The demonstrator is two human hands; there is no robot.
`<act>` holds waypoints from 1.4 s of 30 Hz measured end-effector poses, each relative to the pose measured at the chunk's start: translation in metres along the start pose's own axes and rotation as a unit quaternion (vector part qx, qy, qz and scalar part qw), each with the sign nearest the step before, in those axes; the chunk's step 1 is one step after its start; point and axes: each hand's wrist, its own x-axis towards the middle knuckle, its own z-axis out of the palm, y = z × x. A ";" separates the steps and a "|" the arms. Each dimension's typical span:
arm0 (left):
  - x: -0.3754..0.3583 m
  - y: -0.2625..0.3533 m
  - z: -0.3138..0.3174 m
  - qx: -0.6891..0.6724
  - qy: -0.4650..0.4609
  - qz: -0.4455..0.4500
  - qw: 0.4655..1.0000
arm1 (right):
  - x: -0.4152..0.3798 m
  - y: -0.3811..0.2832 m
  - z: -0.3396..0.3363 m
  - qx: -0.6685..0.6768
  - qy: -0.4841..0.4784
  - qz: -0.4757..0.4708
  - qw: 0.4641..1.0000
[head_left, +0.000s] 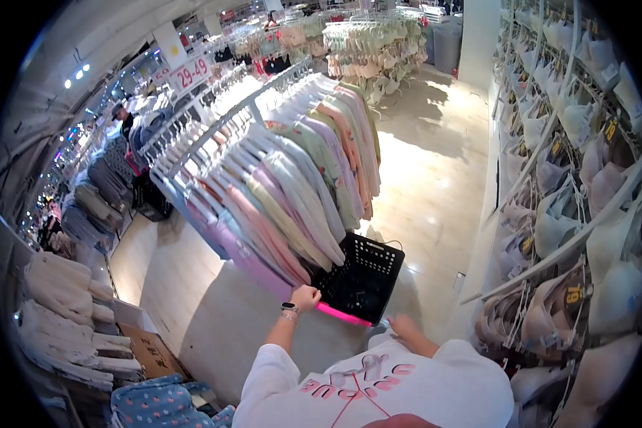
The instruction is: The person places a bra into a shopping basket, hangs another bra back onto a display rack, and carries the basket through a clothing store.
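Basket (360, 277), black plastic with a pink rim along its near edge, sits low on the floor just in front of me, pushed up against the near end of the clothes rack (214, 132) so its open top lies right under the hanging garments. My left hand (305, 297) is closed around the pink rim at the basket's near left corner, wrist bent down, and to my eye that grip keeps the basket steady and close to the rack. My right hand (404, 327) hangs loose and spread near the basket's near right corner; whether it touches the rim I cannot tell. The two hands are apart, one at each near corner. Pastel tops (299, 185) hang packed together on white hangers, their hems brushing the basket's far left side. On the right, a wall of hanging underwear (578, 214) with yellow price tags runs far down the aisle. At the near left, folded fleece things (57, 285) sit stacked on a shelf beside a cardboard box (150, 353).
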 end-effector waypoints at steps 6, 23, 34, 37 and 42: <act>0.082 0.002 0.013 -0.025 -0.040 0.057 0.997 | 0.068 -0.116 -0.071 0.309 0.054 -0.220 0.924; 0.305 0.052 0.048 -0.037 -0.099 0.105 0.989 | 0.212 -0.111 -0.133 -0.014 0.183 -0.184 0.966; 0.446 0.111 0.043 -0.022 -0.031 0.117 0.992 | 0.341 -0.062 -0.199 0.029 0.257 -0.096 0.961; 0.511 0.122 0.064 -0.051 -0.048 0.154 0.986 | 0.382 -0.048 -0.234 0.008 0.289 -0.084 0.954; 0.587 0.144 0.088 -0.028 -0.047 0.165 0.985 | 0.445 -0.016 -0.260 -0.009 0.358 -0.052 0.932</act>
